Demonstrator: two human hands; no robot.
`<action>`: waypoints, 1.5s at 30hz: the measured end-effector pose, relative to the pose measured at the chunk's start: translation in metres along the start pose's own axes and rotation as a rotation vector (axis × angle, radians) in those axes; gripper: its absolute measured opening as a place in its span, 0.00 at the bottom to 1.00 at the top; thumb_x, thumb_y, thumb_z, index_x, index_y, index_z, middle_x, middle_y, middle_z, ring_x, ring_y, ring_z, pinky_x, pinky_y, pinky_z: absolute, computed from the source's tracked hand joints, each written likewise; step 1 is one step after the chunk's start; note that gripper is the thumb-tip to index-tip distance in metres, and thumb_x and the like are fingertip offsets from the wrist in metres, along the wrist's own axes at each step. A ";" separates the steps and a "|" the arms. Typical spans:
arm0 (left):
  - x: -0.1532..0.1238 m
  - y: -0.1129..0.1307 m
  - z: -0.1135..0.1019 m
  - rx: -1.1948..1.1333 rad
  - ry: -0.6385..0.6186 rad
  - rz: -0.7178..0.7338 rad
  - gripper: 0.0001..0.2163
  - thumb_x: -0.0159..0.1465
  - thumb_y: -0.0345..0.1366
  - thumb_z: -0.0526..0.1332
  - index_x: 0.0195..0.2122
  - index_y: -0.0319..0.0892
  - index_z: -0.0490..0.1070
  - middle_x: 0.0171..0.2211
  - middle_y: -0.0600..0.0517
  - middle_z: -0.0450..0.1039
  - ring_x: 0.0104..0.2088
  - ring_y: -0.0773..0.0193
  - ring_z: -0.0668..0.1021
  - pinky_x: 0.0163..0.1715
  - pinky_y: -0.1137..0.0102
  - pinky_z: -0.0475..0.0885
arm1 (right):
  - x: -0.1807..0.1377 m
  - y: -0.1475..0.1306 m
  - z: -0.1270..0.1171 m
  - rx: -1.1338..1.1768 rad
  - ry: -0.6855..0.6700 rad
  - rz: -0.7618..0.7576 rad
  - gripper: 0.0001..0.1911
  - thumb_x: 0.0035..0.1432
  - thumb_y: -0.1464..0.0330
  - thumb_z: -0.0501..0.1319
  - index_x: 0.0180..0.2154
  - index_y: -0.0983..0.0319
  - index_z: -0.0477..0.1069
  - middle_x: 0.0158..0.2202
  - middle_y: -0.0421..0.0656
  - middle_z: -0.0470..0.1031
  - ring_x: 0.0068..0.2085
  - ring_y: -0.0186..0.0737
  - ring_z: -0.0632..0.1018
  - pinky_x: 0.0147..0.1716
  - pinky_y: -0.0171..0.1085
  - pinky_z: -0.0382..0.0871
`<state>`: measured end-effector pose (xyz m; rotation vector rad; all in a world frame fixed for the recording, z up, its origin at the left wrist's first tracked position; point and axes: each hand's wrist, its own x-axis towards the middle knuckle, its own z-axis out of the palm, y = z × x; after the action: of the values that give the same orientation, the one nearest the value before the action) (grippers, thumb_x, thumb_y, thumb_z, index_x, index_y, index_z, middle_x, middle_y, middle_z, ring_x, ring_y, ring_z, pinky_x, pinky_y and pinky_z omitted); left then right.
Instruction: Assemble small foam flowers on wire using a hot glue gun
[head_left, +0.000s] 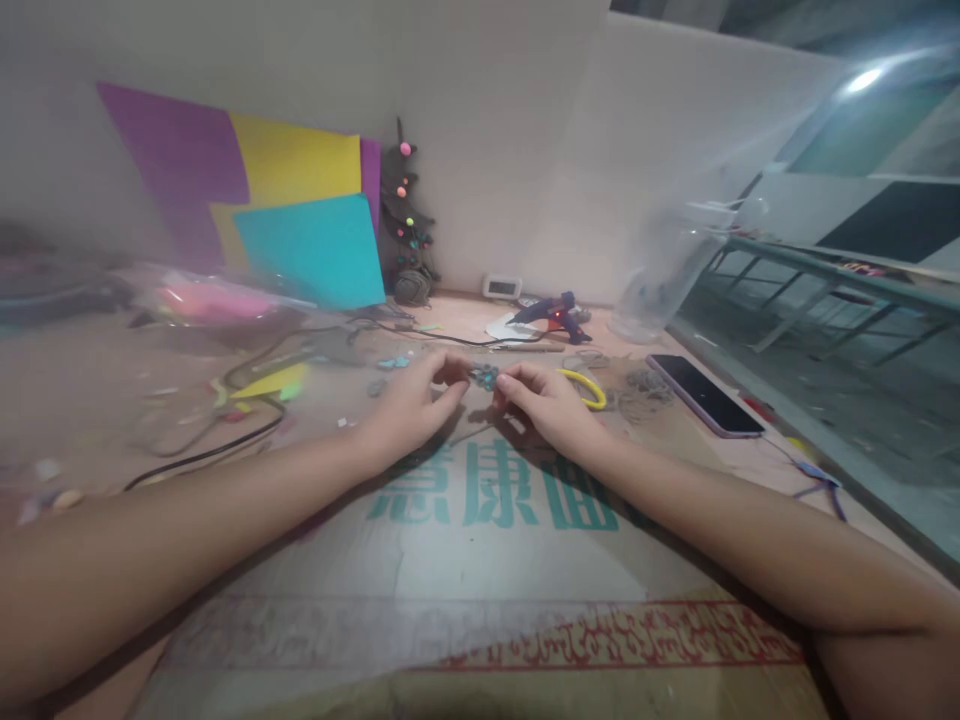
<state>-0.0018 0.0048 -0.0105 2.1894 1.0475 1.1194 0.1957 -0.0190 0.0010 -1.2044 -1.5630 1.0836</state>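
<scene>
Matt against gloss.
I see matt, paper-like sheets [311, 252] at the back edge of the bench [726, 466], a shiny clear-plastic jar [654, 280] at its back right corner, a glossy phone [703, 395] by the right edge; the blue piece [486, 376] is too blurred.

Two hands [420, 400] [551, 402], one phone [705, 396]

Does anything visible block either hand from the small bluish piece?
Nothing visible does: the small bluish piece sits between the left hand and right hand. The yellow loop lies outside that gap, beside the right hand.
</scene>
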 end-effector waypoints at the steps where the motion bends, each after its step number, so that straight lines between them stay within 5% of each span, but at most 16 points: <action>1: 0.000 0.000 0.000 0.021 0.019 0.035 0.08 0.65 0.35 0.57 0.44 0.40 0.69 0.40 0.48 0.75 0.42 0.60 0.76 0.46 0.64 0.70 | 0.000 0.000 0.000 -0.006 -0.008 0.002 0.17 0.58 0.53 0.61 0.32 0.62 0.68 0.24 0.36 0.71 0.20 0.28 0.66 0.17 0.29 0.59; 10: -0.003 0.000 -0.001 0.145 0.039 0.195 0.06 0.67 0.36 0.58 0.41 0.41 0.71 0.38 0.50 0.75 0.41 0.61 0.75 0.45 0.66 0.70 | 0.005 0.005 -0.001 -0.022 -0.071 0.031 0.16 0.57 0.55 0.60 0.31 0.62 0.68 0.25 0.37 0.72 0.18 0.28 0.66 0.13 0.28 0.55; 20: -0.005 0.001 -0.003 0.019 -0.019 0.059 0.17 0.68 0.37 0.52 0.55 0.40 0.68 0.50 0.45 0.76 0.51 0.58 0.77 0.53 0.63 0.70 | 0.003 0.006 0.000 -0.046 -0.102 -0.008 0.15 0.61 0.56 0.58 0.32 0.61 0.66 0.21 0.34 0.69 0.14 0.27 0.63 0.11 0.28 0.52; 28: -0.003 0.006 -0.005 0.061 -0.048 0.029 0.14 0.68 0.43 0.53 0.37 0.42 0.74 0.38 0.49 0.79 0.42 0.57 0.78 0.46 0.65 0.70 | 0.002 0.005 0.002 0.021 -0.046 -0.012 0.14 0.61 0.55 0.58 0.36 0.60 0.65 0.24 0.35 0.74 0.15 0.28 0.66 0.12 0.28 0.55; 40: 0.002 0.007 -0.002 0.019 -0.164 -0.068 0.14 0.64 0.46 0.56 0.30 0.42 0.72 0.30 0.50 0.78 0.34 0.59 0.77 0.38 0.67 0.71 | 0.002 0.001 0.000 -0.006 -0.057 -0.012 0.15 0.59 0.56 0.60 0.33 0.62 0.69 0.25 0.38 0.74 0.22 0.31 0.72 0.18 0.29 0.62; 45: 0.002 0.004 -0.002 -0.003 -0.097 -0.094 0.14 0.65 0.45 0.55 0.28 0.43 0.71 0.29 0.52 0.77 0.32 0.61 0.76 0.36 0.68 0.70 | 0.004 0.003 -0.001 -0.019 -0.028 -0.046 0.18 0.60 0.54 0.58 0.32 0.63 0.70 0.24 0.37 0.72 0.21 0.30 0.71 0.20 0.29 0.64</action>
<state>-0.0014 0.0035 -0.0053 2.1458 1.0935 0.9637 0.1969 -0.0144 -0.0014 -1.1646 -1.6179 1.0626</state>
